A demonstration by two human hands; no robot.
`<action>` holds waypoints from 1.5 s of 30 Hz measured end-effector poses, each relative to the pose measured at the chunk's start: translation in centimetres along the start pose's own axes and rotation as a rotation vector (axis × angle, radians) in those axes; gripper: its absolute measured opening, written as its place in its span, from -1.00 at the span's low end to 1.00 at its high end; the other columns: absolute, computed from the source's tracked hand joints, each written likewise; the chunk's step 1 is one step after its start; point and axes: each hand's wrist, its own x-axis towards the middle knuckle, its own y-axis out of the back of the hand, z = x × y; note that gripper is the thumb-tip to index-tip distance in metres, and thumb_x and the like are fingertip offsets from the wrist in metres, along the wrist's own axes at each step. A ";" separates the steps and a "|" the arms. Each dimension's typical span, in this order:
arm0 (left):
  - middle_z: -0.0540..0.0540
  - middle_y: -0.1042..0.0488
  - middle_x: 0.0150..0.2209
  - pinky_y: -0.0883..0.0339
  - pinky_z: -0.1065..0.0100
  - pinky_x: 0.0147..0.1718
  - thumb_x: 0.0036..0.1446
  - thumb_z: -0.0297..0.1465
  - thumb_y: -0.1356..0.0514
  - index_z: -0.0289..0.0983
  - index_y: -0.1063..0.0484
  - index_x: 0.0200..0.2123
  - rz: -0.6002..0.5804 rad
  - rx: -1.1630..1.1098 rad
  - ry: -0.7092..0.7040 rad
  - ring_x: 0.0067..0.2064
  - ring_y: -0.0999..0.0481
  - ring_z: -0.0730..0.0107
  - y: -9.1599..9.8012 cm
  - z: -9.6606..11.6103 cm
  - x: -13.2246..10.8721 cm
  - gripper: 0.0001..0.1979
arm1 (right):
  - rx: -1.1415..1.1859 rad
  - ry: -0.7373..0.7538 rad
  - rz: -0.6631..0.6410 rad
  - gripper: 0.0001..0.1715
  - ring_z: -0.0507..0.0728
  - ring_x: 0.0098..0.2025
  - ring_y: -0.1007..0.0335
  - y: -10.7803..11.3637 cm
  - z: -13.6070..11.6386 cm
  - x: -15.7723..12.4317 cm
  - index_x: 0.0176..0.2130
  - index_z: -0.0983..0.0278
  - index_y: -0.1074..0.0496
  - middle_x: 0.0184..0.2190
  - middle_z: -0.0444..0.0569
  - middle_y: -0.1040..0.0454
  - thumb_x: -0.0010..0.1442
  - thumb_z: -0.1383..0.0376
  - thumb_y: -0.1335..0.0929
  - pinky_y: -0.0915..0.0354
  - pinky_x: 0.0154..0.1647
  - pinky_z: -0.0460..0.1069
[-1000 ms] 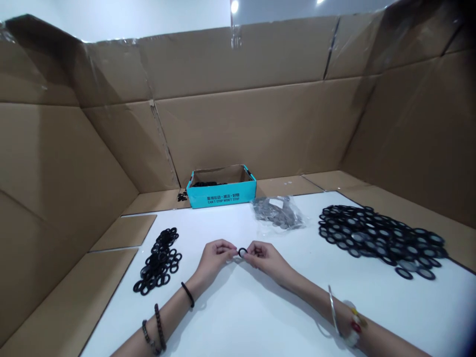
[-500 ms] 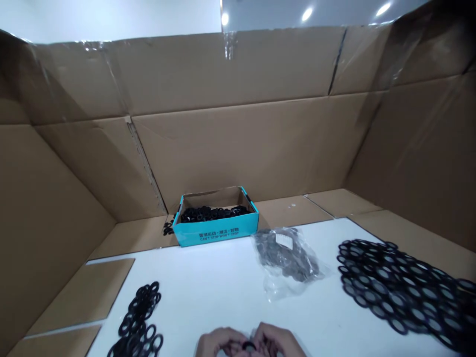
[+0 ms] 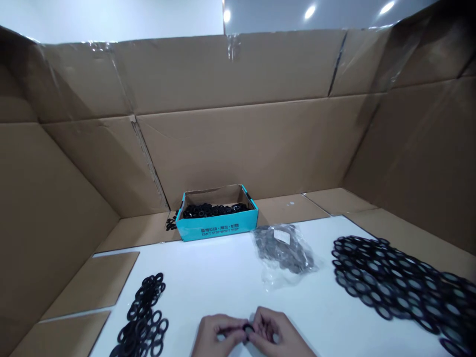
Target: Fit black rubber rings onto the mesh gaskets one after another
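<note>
At the bottom centre, my left hand [image 3: 220, 335] and my right hand [image 3: 274, 333] meet over the white tabletop [image 3: 208, 277]. Between their fingertips is a small black ring [image 3: 248, 328], pinched from both sides. Thumb and forefinger of each hand press on it, the fingers of my right hand curling inward. To the left of my hands lies a loose pile of small black rings [image 3: 143, 317]. On the right, larger black rings [image 3: 394, 277] spread in overlapping rows.
A turquoise box [image 3: 217, 226] holding many black rings stands at the back, a few rings beside its left end. In front of it to the right lies a clear plastic bag [image 3: 284, 250] of dark pieces with a white label. Cardboard walls [image 3: 238, 144] enclose the table.
Both hands show higher in the picture, with the ring between their fingertips plainer to see. The view has tilted slightly; the box, bag and piles stay in place.
</note>
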 end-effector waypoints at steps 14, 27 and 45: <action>-0.17 -0.58 -0.41 -0.34 0.38 -0.33 -0.16 -0.34 -0.32 -0.38 -0.51 -0.35 -0.052 -0.148 -0.037 -0.36 -0.52 0.32 0.1 2.0 -1.0 -0.73 | 0.097 0.154 0.009 -0.65 0.03 -0.50 -0.33 0.6 0.9 0.1 -0.43 0.36 -0.39 -0.57 -0.08 -0.43 -0.09 0.11 -0.43 -0.21 -0.43 -0.07; -0.15 -0.56 -0.43 -0.27 0.46 -0.46 -0.19 -0.33 -0.35 -0.37 -0.51 -0.38 -0.011 -0.195 -0.052 -0.44 -0.48 0.42 -0.5 2.4 -1.3 -0.73 | 0.283 0.056 0.151 -0.59 0.00 -0.54 -0.36 1.3 -0.3 -1.2 -0.43 0.32 -0.37 -0.57 -0.09 -0.46 -0.22 0.11 -0.48 -0.23 -0.59 -0.15; -0.13 -0.55 -0.45 -0.26 0.47 -0.46 -0.19 -0.34 -0.34 -0.38 -0.51 -0.39 -0.038 -0.237 -0.049 -0.46 -0.46 0.45 -0.5 2.1 -1.4 -0.74 | 0.142 0.108 0.148 -0.62 -0.06 -0.63 -0.20 0.7 0.2 -1.4 -0.48 0.34 -0.34 -0.66 -0.14 -0.37 -0.17 0.12 -0.46 -0.08 -0.63 -0.15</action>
